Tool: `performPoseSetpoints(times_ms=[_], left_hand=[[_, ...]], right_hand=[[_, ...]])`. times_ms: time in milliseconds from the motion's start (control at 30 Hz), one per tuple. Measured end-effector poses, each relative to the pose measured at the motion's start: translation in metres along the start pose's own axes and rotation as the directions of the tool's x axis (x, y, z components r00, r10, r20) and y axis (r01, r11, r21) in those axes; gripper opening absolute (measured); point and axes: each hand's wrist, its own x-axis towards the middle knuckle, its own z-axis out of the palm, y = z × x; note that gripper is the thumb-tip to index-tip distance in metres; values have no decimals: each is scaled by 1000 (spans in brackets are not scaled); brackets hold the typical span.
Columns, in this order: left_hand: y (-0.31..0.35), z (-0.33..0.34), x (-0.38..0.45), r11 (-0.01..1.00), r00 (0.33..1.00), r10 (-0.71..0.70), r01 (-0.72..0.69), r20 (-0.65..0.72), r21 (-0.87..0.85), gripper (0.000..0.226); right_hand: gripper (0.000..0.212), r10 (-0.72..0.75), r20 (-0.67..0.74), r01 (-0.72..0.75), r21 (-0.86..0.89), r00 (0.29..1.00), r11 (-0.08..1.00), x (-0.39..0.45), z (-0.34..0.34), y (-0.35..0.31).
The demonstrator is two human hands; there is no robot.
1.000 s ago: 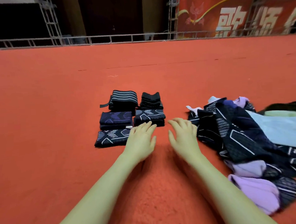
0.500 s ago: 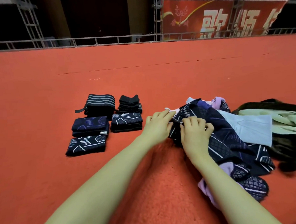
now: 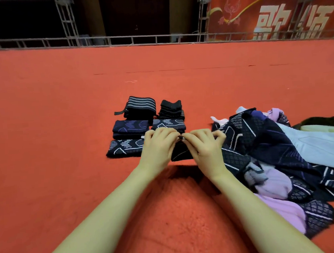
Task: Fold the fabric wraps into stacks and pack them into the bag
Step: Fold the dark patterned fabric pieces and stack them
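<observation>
Both hands meet at the centre over a dark patterned wrap (image 3: 180,152). My left hand (image 3: 158,146) and my right hand (image 3: 204,146) pinch its top edge with curled fingers, and the cloth hangs below them, trailing right into the pile. Several folded wraps lie in two rows just beyond: a striped one (image 3: 140,106), a black stack (image 3: 171,108), a navy and purple one (image 3: 130,127), a white-lined one (image 3: 169,124) and a flat one (image 3: 124,148). A loose pile of dark, lilac and pale wraps (image 3: 277,154) spreads to the right.
Everything lies on a red carpet (image 3: 65,132). A dark green bag (image 3: 326,121) shows at the right edge behind the pile. A metal truss rail (image 3: 137,39) and a red banner (image 3: 272,16) stand along the far edge.
My hands went right to the pile, took hold of a dark wrap, and have drawn it left toward the folded stacks. The view has swung back left.
</observation>
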Motion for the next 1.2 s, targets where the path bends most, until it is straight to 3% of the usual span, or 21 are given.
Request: performPoseSetpoints(times_ms=[167, 267, 433, 600, 733, 867, 1033, 1200], left_hand=[[-50, -44, -66, 968, 992, 126, -123, -1, 218, 16], [-61, -60, -106, 961, 986, 156, -165, 57, 223, 16], [-49, -66, -133, 988, 989, 77, -92, 123, 127, 25], [-31, -59, -129, 981, 967, -185, 170, 178, 95, 35], [-24, -46, -114, 894, 865, -415, 328, 282, 306, 32], [-18, -30, -100, 824, 735, -548, 394, 398, 407, 39], [-26, -13, -90, 820, 689, -557, 366, 463, 441, 37], [-32, -10, -91, 824, 709, -554, 395, 436, 405, 27]], right_hand=[[16, -211, 108, 205, 66, 971, 977, -11, 29, -57], [15, -259, 201, 237, 126, 945, 963, -24, 34, -82], [21, -226, 301, 180, 173, 927, 968, -43, 22, -87], [46, -181, 441, 67, 263, 879, 963, -62, -3, -74], [27, 96, 393, -125, 47, 915, 991, -66, -13, -71], [43, 307, 566, -247, -182, 765, 952, -68, -6, -68], [40, 324, 723, -219, -239, 610, 946, -55, 10, -64], [41, 386, 783, -262, -290, 487, 920, -44, 29, -61]])
